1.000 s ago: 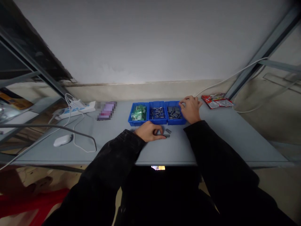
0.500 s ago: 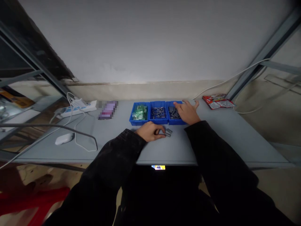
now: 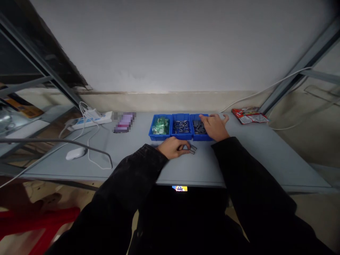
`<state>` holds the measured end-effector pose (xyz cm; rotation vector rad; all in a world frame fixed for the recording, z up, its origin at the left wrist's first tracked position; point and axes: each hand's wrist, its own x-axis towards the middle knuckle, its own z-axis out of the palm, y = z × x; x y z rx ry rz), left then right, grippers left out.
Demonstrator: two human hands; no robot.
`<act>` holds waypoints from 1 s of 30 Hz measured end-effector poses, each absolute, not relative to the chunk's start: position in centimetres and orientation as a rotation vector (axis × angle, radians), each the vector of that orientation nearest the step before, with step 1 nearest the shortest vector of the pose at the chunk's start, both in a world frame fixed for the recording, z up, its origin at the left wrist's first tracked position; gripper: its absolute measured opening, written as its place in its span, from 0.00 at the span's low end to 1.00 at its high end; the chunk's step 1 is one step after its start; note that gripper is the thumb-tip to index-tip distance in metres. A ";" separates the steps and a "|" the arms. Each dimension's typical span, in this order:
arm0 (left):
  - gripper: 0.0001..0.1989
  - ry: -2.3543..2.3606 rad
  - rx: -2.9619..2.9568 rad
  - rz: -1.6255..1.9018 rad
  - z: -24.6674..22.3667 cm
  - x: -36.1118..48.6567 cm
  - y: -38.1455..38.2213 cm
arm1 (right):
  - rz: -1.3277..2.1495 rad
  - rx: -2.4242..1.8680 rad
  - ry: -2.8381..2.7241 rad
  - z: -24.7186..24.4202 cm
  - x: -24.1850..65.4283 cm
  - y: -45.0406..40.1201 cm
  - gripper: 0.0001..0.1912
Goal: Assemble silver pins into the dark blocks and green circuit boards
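Note:
My left hand (image 3: pixel 174 148) rests on the table with its fingers curled. Its thumb and forefinger close on small grey cylindrical pieces (image 3: pixel 193 148) lying on the tabletop; the exact contact is hard to see. My right hand (image 3: pixel 216 127) is over the right edge of the right blue bin (image 3: pixel 202 138), fingers spread and nothing visible in them. That bin holds several dark grey pieces (image 3: pixel 198 126). Beside it, the middle blue bin (image 3: pixel 182 136) contains shiny metal screws or pins (image 3: pixel 182 126). Green items in clear plastic (image 3: pixel 161 125) fill the left blue bin (image 3: pixel 159 137).
A blurred-out purple phone-like object (image 3: pixel 124 122) lies left of the bins. Further left are a white power strip (image 3: pixel 92 120), cables and a white earbud case (image 3: pixel 75 153). A red snack packet (image 3: pixel 249 116) sits at the back right. Metal posts flank the table.
The whole view has shifted slightly, moving the scene to the right. My left hand stays by the grey pieces, and my right hand stays at the right bin with its fingers spread.

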<state>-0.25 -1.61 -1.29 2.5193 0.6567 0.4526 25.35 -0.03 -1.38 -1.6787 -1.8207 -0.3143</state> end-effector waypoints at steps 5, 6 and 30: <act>0.10 0.618 2.536 0.515 -0.9 -0.4 -1.7 | -0.295 -1.525 -1.692 0.9 24.6 -1.0 0.25; 0.10 0.593 2.529 0.569 -0.7 -0.4 -1.8 | -0.283 -1.483 -1.684 1.3 24.4 -1.2 0.25; 0.08 0.753 2.317 1.447 0.0 -0.8 -1.6 | -0.209 -0.944 -2.110 0.3 19.2 -3.2 0.10</act>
